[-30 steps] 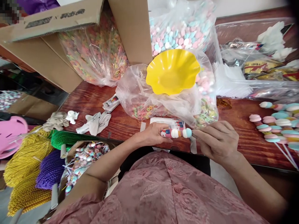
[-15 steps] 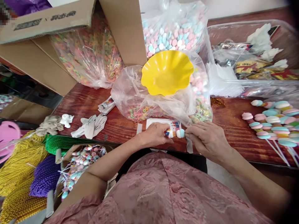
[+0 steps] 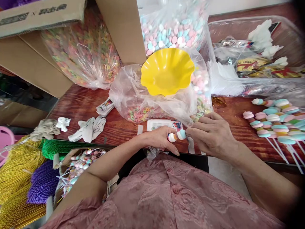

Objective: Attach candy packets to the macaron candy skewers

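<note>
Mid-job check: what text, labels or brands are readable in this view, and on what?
No text reads clearly.
Cardboard box flap: dark print, too blurred.
Yellow packet in the clear tray: red lettering, illegible.
Printed card behind the candy skewer: print too small.
Small packet on the table: too small.

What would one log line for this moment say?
left hand: holds candy stack | right hand: fingertips at stack's blue end | behind: yellow bowl on candy bag
</note>
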`<state>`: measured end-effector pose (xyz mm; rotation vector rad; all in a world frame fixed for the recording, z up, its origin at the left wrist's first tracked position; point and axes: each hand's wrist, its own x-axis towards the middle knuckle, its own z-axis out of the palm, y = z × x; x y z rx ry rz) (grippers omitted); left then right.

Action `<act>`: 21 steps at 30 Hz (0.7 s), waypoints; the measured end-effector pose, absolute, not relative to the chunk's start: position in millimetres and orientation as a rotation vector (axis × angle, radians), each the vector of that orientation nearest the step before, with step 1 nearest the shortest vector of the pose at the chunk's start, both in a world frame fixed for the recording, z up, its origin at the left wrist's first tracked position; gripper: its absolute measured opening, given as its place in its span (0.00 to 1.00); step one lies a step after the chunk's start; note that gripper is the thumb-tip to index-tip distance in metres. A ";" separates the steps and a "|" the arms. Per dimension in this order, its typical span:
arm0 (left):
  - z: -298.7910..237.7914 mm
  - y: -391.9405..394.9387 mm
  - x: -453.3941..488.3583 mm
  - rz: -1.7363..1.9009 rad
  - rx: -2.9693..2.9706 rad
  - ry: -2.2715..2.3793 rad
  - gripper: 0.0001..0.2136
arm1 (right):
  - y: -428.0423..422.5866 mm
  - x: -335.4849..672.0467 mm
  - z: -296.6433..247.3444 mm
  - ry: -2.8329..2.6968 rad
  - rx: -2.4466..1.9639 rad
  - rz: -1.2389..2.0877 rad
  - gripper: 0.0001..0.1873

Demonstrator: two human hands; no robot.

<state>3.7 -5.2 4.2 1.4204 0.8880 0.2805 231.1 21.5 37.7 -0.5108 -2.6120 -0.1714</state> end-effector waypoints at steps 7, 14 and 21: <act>1.1 -4.5 2.0 0.274 1.720 1.034 0.24 | 25.1 235.1 45.6 -2.608 -0.532 -0.264 0.07; -6.0 -5.1 4.9 0.351 1.443 0.797 0.20 | 22.4 229.0 43.9 -2.612 -0.443 -0.322 0.07; -2.6 -5.5 0.4 0.405 1.282 0.857 0.31 | 17.8 239.2 39.0 -2.734 -0.526 -0.244 0.10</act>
